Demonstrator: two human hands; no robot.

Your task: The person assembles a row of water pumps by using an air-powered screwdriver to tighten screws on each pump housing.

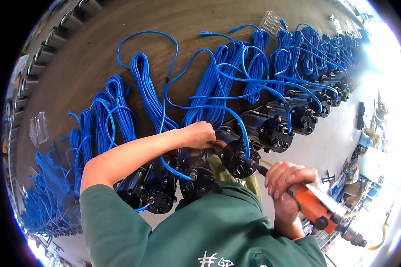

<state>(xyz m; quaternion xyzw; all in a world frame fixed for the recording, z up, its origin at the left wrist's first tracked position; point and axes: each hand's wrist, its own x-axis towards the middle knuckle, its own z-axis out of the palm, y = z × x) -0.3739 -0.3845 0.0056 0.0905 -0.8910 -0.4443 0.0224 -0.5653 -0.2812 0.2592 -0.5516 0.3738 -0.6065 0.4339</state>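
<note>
My right hand (292, 180) is wrapped round an orange power screwdriver (314, 207). The tool's dark tip points at the black end cap (239, 165) of a cylindrical unit; whether it touches a screw there cannot be made out. My left hand (199, 135) is closed at the far end of the same unit, its fingertips hidden against the body. From that cap a blue cable (243, 129) arches away over the bench. Close by on the left, below my left forearm, sits another black-capped cylinder (198, 180) with a blue cable.
A row of similar cylinders (269, 131) runs along the near edge of the brown bench (89, 53). Behind them lie coiled blue cables (214, 84). Clear plastic trays (38, 129) rest on the bench. Metal cylinders (55, 38) line its far left edge. At right stand cluttered shelves (356, 182).
</note>
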